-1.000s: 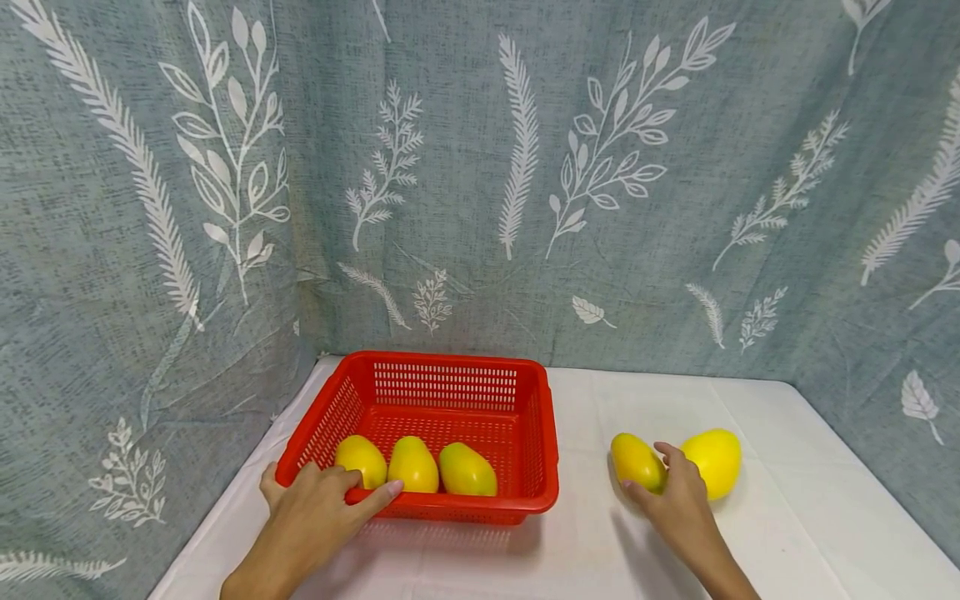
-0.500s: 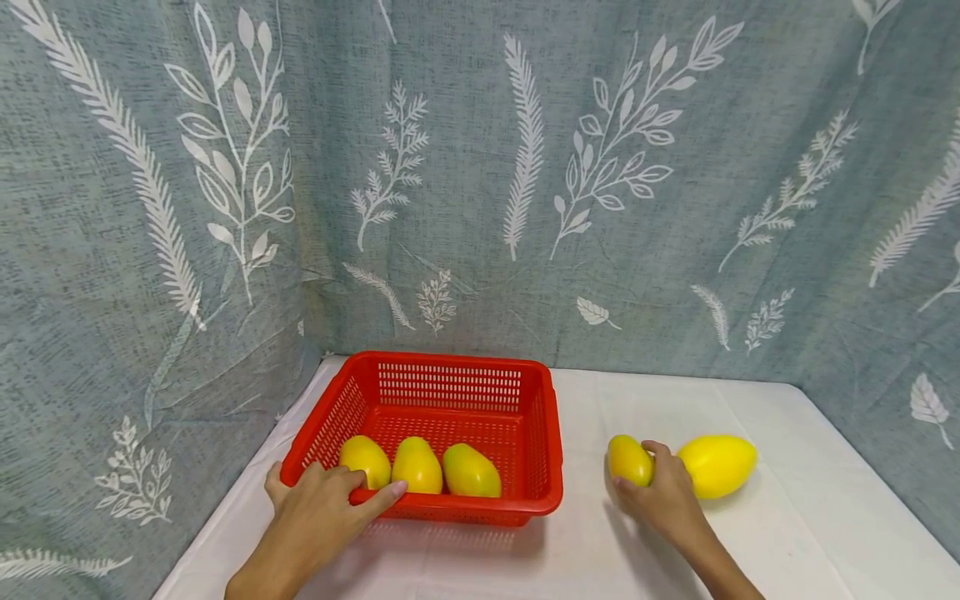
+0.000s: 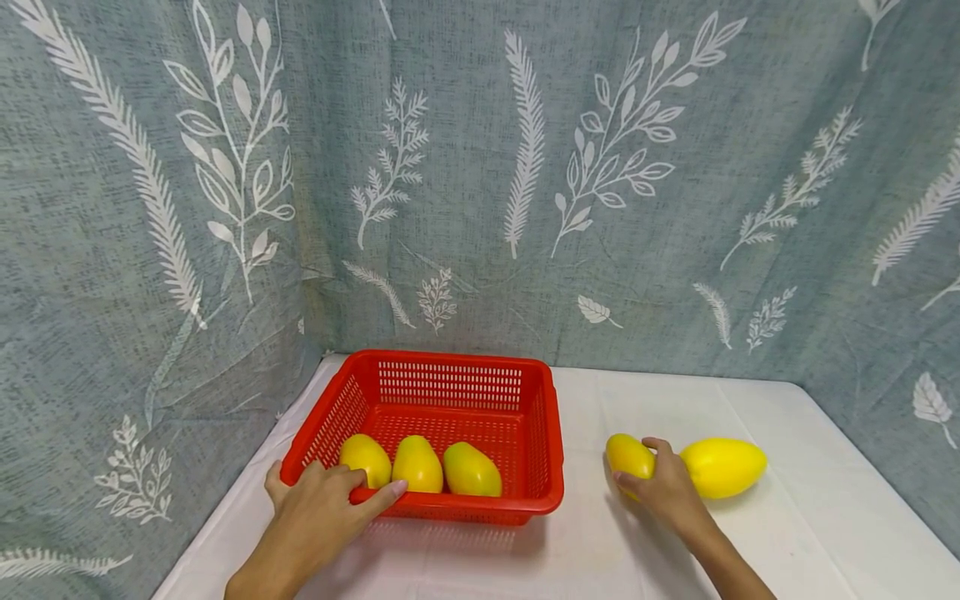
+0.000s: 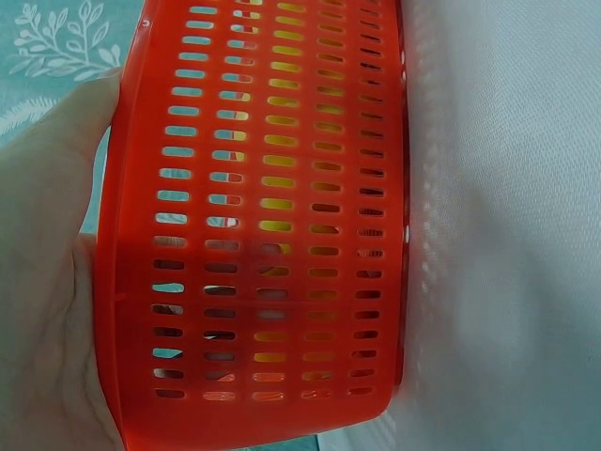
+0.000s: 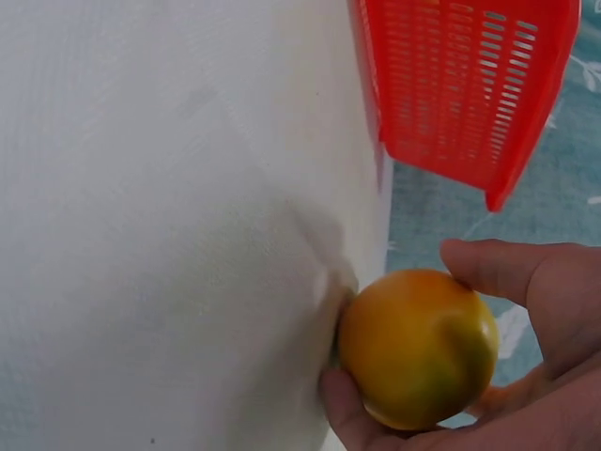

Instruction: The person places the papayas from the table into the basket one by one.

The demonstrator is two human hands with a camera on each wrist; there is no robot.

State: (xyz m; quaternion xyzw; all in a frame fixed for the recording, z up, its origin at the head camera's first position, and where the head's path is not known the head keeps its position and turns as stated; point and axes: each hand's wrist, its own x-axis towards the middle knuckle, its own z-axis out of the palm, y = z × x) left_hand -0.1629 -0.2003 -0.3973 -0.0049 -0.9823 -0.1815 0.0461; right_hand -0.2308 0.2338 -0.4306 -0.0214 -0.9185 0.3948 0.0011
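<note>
My left hand [image 3: 318, 517] grips the near left rim of a red plastic basket [image 3: 510, 504], thumb over the front edge. In the left wrist view, the hand [image 4: 42, 235] lies along the rim beside the slotted wall. Three yellow-green mangoes [image 3: 471, 469] lie inside along the basket's front. To the right of the basket, my right hand [image 3: 670, 492] holds a yellow-orange mango [image 3: 627, 455] low over the table. Seen from the right wrist, thumb and fingers curve round this mango [image 5: 418, 348]. A bigger bright yellow mango [image 3: 726, 468] lies just right of that hand.
A white cloth [image 3: 592, 550] covers the table. Behind and at both sides hangs a blue-grey curtain [image 3: 465, 200] with white leaf prints, close to the table's back edge [image 3: 675, 377].
My right hand closes further round its mango and shifts slightly left with it. The bigger yellow mango has turned lengthwise and moved right. My left hand stays on the basket rim.
</note>
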